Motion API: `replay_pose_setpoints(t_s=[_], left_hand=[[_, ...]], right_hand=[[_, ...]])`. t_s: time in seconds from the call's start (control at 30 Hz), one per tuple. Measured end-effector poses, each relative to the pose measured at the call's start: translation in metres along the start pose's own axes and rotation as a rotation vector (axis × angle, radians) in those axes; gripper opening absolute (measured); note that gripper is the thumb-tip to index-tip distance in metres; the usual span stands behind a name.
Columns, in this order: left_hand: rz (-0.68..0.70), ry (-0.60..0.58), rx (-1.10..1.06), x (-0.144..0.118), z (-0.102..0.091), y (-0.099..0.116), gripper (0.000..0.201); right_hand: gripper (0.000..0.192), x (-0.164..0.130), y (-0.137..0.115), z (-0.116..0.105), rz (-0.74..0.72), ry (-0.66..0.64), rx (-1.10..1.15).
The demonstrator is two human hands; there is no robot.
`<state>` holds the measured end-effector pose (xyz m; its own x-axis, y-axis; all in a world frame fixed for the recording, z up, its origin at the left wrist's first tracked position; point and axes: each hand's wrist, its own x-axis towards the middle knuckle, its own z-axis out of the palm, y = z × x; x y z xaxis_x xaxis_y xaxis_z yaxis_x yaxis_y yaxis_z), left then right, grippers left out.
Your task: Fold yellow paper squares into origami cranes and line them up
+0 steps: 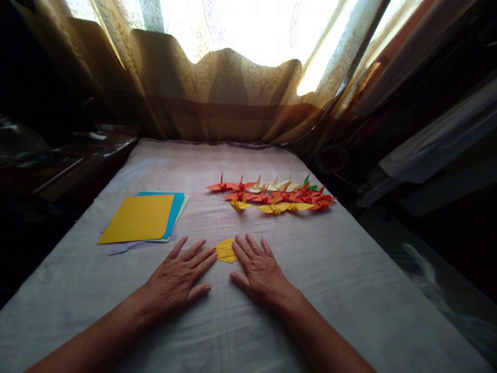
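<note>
- A small folded piece of yellow paper [225, 250] lies flat on the pale cloth-covered table [341, 269], between the fingertips of the two hands; it looks roughly diamond-shaped, with one corner pointing away toward the window and its fold lines running across, left to right.
- The left hand [176, 280] lies palm down with the fingers spread and stretched out flat — it grips nothing, and its forefinger tip touches or nearly touches the left edge of the folded yellow paper.
- The right hand [259, 270] is also flat and open, palm down, fingers a little apart; its fingertips rest at the right edge of the paper, and whether they press on it I cannot tell.
- To the left, well apart from the hands, sits a stack of flat square paper sheets [142, 217]: a yellow sheet on top, a blue one and paler sheets showing under it. The exact number cannot be counted.
- Farther back lies a cluster of folded paper cranes [274, 194] in rows — red, orange, yellow, cream and one green; they overlap too much for a sure count, though there are more than a dozen.
- Patterned curtains [233, 93] hang behind the table's far end.
</note>
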<state>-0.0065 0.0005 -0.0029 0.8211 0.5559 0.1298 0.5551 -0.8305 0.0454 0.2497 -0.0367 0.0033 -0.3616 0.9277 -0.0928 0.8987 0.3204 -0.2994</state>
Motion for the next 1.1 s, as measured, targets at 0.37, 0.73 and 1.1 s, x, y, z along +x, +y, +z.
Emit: replay_pose_setpoints(t_s=[0.37, 0.73, 1.1], left_hand=[[-0.08, 0.059, 0.068, -0.015, -0.015, -0.001, 0.052], [-0.078, 0.087, 0.072, 0.035, 0.02, 0.036, 0.059], [-0.139, 0.243, -0.029, 0.032, 0.018, 0.036, 0.043]], right_hand=[[0.067, 0.001, -0.001, 0.003, 0.002, 0.034, 0.015], [0.067, 0.002, 0.002, 0.012, -0.019, 0.089, 0.03], [0.048, 0.001, 0.01, 0.004, -0.032, 0.214, 0.097]])
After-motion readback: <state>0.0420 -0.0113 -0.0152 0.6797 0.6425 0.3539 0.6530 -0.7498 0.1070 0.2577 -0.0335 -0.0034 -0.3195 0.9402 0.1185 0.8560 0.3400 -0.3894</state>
